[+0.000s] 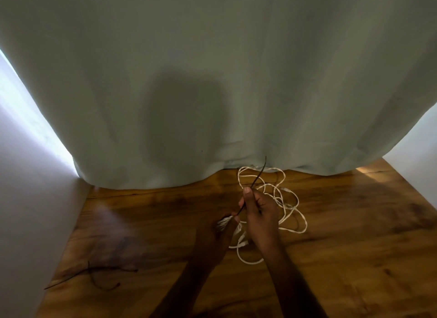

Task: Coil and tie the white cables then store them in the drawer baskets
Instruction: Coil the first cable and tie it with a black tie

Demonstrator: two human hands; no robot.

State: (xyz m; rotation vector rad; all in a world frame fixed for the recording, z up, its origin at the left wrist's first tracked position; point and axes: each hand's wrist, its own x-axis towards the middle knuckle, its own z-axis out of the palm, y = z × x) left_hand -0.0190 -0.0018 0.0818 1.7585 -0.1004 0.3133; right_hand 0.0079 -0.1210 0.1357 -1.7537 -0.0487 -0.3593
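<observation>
A wooden tabletop with warm brown grain and dark knots fills the lower half of the view. Along its far edge hangs a pale grey-green curtain, its hem resting on the wood; a broad soft shadow falls across the cloth's middle. A white wall borders the tabletop's left edge, with bright daylight showing beside the curtain, and another white wall stands at the far right corner.

Near the middle of the tabletop, close to the far edge, lies a loose tangle of white cables, its loops spreading from the curtain hem toward the near side. The left hand grips a small coiled white bundle, fingers curled around it. The right hand, touching the left, pinches a thin dark tie that rises toward the curtain. More dark ties lie near the tabletop's left edge.
</observation>
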